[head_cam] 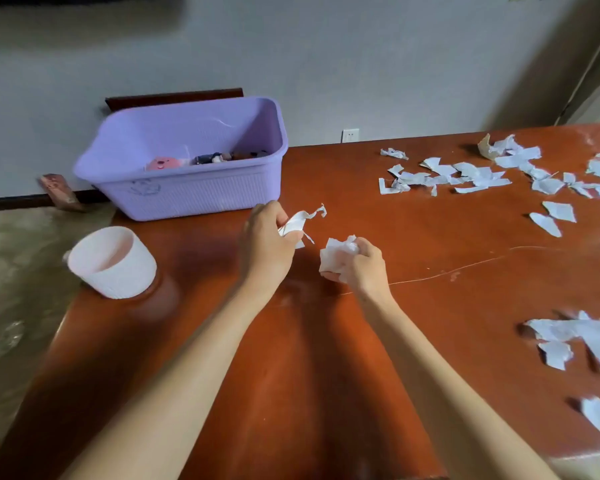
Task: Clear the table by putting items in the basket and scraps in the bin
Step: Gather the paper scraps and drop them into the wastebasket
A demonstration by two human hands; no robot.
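Observation:
My left hand (265, 242) is shut on a bunch of torn white paper scraps (300, 220), held just above the brown table (326, 358) in front of the purple basket (187, 195). My right hand (366, 268) grips a crumpled wad of paper scraps (336, 256) close beside it. The basket sits at the table's far left corner with several small items (219, 157) inside. A white bin (113, 268) stands at the table's left edge, left of my left hand. More torn paper scraps (465, 174) lie scattered over the right half of the table.
Further scraps (575, 336) lie near the right edge and front right. A thin thread (465, 266) runs across the table to the right of my right hand. A dark chair back (174, 97) stands behind the basket, against the wall. The floor lies to the left.

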